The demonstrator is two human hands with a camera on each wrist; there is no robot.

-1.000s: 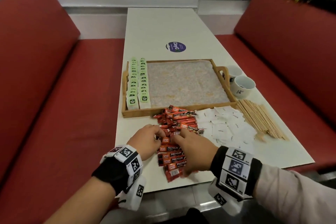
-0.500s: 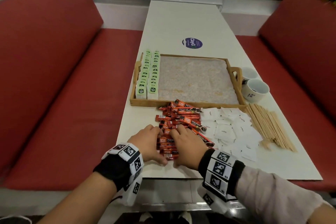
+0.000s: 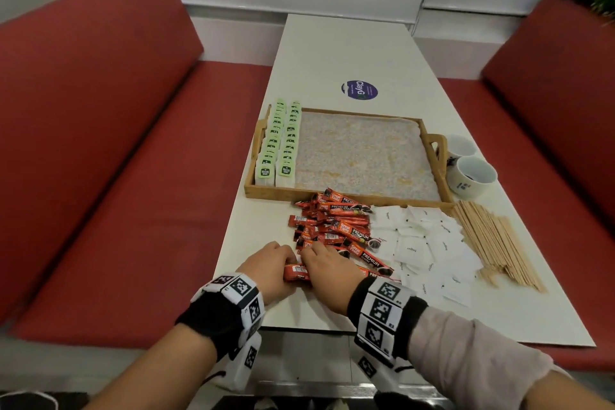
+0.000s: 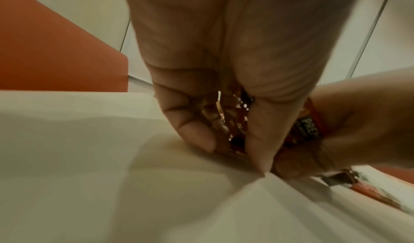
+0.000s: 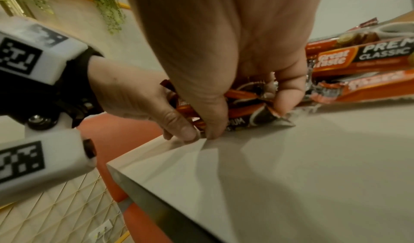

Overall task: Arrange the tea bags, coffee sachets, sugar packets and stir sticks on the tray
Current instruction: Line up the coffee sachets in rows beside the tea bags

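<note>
Both hands meet on a bundle of orange coffee sachets near the table's front edge. My left hand grips its left end, and my right hand grips its right end. In the wrist views the curled fingers and thumb close round the bundle. More sachets lie heaped between my hands and the wooden tray. Two rows of green tea bags fill the tray's left side. White sugar packets and wooden stir sticks lie to the right.
Two white cups stand by the tray's right handle. A round purple sticker marks the white table beyond the tray. Red benches flank the table on both sides. The table's front edge runs just below my hands.
Both hands have drawn closer together and nearer the front edge, squeezing the spread sachets into one tight bundle. The head view has shifted left and tilted, so the table sits further right.
</note>
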